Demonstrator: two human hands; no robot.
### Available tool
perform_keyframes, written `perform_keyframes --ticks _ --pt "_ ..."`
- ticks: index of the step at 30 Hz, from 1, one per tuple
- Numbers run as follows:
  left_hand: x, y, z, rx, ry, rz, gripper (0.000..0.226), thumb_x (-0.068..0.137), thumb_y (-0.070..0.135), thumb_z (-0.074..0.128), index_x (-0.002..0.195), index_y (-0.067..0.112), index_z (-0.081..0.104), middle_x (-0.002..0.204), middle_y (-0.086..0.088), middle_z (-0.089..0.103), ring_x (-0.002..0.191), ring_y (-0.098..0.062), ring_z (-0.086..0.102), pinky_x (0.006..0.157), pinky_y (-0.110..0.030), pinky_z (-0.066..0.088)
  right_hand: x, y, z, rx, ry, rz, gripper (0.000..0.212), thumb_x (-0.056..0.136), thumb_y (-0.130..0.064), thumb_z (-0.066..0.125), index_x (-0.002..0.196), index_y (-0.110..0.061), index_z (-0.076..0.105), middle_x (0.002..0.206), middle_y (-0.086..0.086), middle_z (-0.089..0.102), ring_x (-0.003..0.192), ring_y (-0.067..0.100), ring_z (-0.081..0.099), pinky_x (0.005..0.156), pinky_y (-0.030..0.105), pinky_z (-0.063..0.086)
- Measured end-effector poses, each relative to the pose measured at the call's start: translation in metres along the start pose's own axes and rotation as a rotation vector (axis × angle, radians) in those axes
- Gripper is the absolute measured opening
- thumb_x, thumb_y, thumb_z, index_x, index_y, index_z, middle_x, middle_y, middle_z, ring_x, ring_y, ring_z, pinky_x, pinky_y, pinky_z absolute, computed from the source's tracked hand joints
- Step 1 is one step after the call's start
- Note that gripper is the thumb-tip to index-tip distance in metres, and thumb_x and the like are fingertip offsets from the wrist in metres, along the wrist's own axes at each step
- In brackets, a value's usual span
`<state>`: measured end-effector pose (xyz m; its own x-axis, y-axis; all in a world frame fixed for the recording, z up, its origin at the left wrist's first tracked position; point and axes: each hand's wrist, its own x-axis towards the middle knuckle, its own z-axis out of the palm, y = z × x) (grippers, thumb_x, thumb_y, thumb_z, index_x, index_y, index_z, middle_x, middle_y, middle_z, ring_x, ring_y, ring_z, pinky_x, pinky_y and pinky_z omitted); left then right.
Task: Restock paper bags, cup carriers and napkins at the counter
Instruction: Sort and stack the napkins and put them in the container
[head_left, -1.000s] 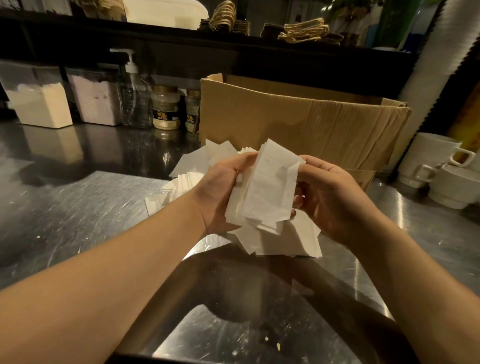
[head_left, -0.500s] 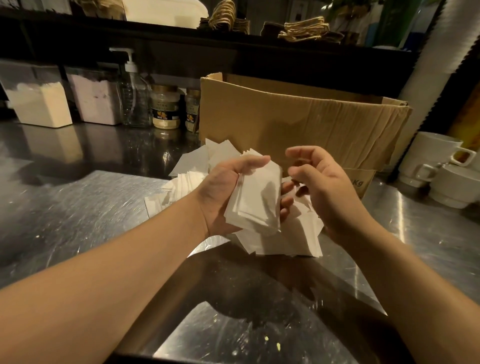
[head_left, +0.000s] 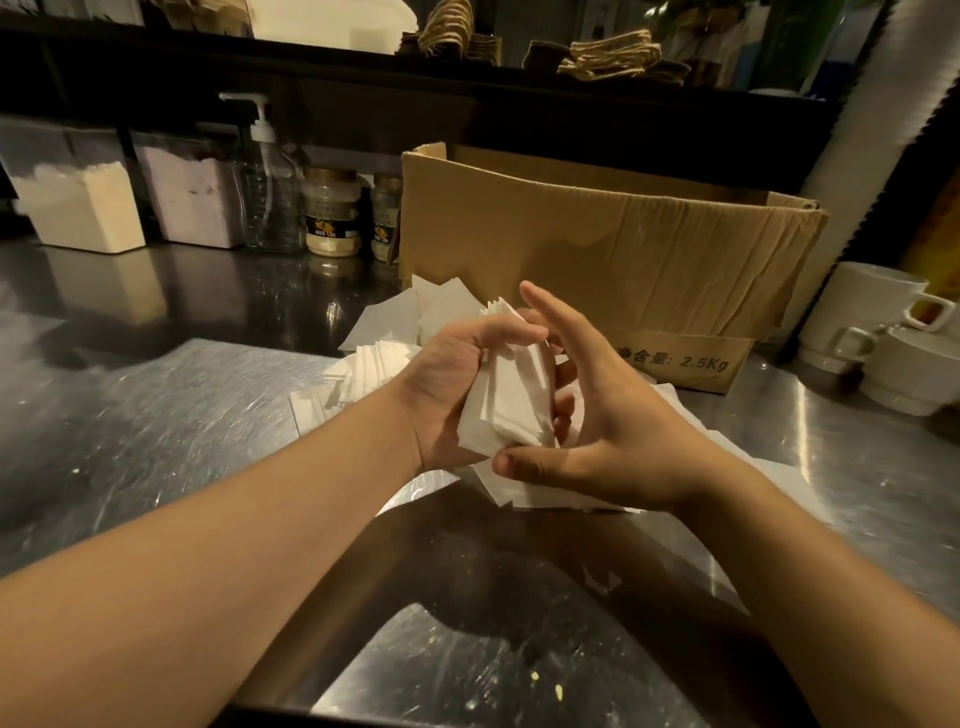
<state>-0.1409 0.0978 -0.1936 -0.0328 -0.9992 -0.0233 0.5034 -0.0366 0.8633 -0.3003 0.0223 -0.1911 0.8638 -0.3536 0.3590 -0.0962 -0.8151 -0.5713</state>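
One bundle of napkins (head_left: 506, 400) in hand, held upright just above the surface (head_left: 156, 415), long axis running bottom-left to top-right, fanned edges at the top. Left hand (head_left: 452, 384) grasps it, thumb across the near face, fingers curled behind. Right hand (head_left: 597, 415) is released, fingers straight and spread, palm set against the bundle's right edge, thumb under its lower corner. Looks like squaring-up before the bundle goes anywhere.

Key relation: loose napkins (head_left: 384, 338) lie directly beneath and beyond the hands, spread left and right on the surface. Left part of the spread sits nearer the left hand; sheets to the lower right pass under the right wrist. Too many overlapping sheets to count.

Counts: one cardboard box (head_left: 597, 244) behind the hands, open top, near wall facing the camera, contents hidden. One pump bottle (head_left: 270, 192), two jars (head_left: 332, 213), two containers (head_left: 83, 202) along the back. Mugs (head_left: 878, 322) stacked at right, at least three. No paper bags clearly identifiable; brown stacks on the upper shelf (head_left: 613, 52) may be cup carriers, cannot tell.

Judgement: napkin step underway, most sheets not yet gathered.
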Motion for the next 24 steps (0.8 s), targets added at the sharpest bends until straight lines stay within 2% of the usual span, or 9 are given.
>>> perform_keyframes --ticks 2,4,6,9,12,15,19,21,24 --pt "-0.001 0.002 0.0 -0.018 -0.002 -0.029 0.033 0.08 0.029 0.062 0.11 0.016 0.062 0.088 -0.01 0.066 0.084 -0.025 0.062 0.076 -0.038 0.053 0.0 0.001 0.0 0.047 0.047 0.004 0.108 0.072 -0.063 0.077 0.154 -0.054 0.008 0.159 -0.027 0.02 0.132 -0.009 0.035 0.091 0.0 0.041" --pt "0.001 0.004 -0.004 -0.016 0.017 -0.043 0.04 0.08 0.031 0.063 0.116 0.014 0.061 0.092 -0.009 0.063 0.083 -0.023 0.062 0.079 -0.038 0.052 0.002 0.002 0.0 0.092 0.14 0.032 0.092 0.08 -0.068 0.065 0.155 -0.05 0.016 0.158 -0.019 0.029 0.134 -0.006 0.036 0.095 0.007 0.038" --pt "0.003 0.006 -0.009 -0.035 0.024 -0.052 0.051 0.079 0.033 0.067 0.125 0.013 0.058 0.098 -0.01 0.06 0.085 -0.023 0.06 0.084 -0.041 0.051 0.003 0.003 -0.001 0.088 0.253 0.065 0.067 0.09 -0.06 0.056 0.149 -0.041 0.03 0.146 -0.012 0.042 0.127 -0.003 0.044 0.098 0.017 0.041" --pt "0.002 0.009 -0.01 -0.098 0.038 -0.03 0.051 0.078 0.032 0.065 0.125 0.011 0.057 0.096 -0.011 0.061 0.081 -0.023 0.06 0.081 -0.039 0.052 0.005 -0.001 -0.003 0.092 0.358 0.124 0.027 0.1 -0.035 0.058 0.125 -0.035 0.046 0.116 -0.014 0.055 0.104 -0.002 0.055 0.084 0.019 0.047" --pt "-0.001 0.013 -0.008 -0.163 0.031 0.015 0.047 0.079 0.03 0.062 0.121 0.01 0.057 0.093 -0.01 0.062 0.078 -0.023 0.062 0.079 -0.038 0.055 0.006 -0.001 -0.004 0.045 0.312 0.196 0.014 0.099 -0.026 0.061 0.11 -0.03 0.053 0.101 -0.012 0.06 0.091 0.007 0.059 0.071 0.019 0.048" --pt "0.0 0.014 -0.008 -0.269 0.029 0.036 0.051 0.078 0.026 0.064 0.125 0.01 0.055 0.099 -0.01 0.063 0.083 -0.025 0.065 0.08 -0.039 0.057 0.007 0.0 -0.005 -0.05 0.191 0.26 0.008 0.098 -0.026 0.063 0.102 -0.031 0.058 0.096 -0.011 0.062 0.088 0.01 0.06 0.069 0.02 0.05" --pt "0.0 0.016 -0.011 -0.362 0.019 0.048 0.049 0.079 0.024 0.064 0.125 0.012 0.053 0.101 -0.008 0.061 0.085 -0.022 0.062 0.082 -0.036 0.054 0.006 0.001 -0.007 -0.27 -0.055 0.26 0.017 0.091 -0.033 0.069 0.086 -0.044 0.058 0.096 -0.021 0.056 0.087 0.001 0.054 0.069 0.014 0.045" --pt "0.001 0.017 -0.011 -0.379 0.017 0.046 0.048 0.078 0.023 0.064 0.123 0.013 0.052 0.099 -0.007 0.061 0.081 -0.021 0.06 0.078 -0.035 0.054 0.005 0.002 -0.008 -0.317 -0.192 0.25 0.02 0.083 -0.042 0.075 0.095 -0.047 0.061 0.103 -0.027 0.05 0.095 -0.001 0.051 0.076 0.015 0.045" --pt "0.001 0.017 -0.011 -0.376 0.044 0.047 0.047 0.077 0.023 0.063 0.122 0.014 0.053 0.097 -0.007 0.061 0.078 -0.02 0.059 0.075 -0.034 0.053 0.005 0.003 -0.009 -0.338 -0.343 0.304 0.049 0.073 -0.057 0.082 0.115 -0.047 0.059 0.113 -0.031 0.041 0.109 0.003 0.042 0.09 0.023 0.047"
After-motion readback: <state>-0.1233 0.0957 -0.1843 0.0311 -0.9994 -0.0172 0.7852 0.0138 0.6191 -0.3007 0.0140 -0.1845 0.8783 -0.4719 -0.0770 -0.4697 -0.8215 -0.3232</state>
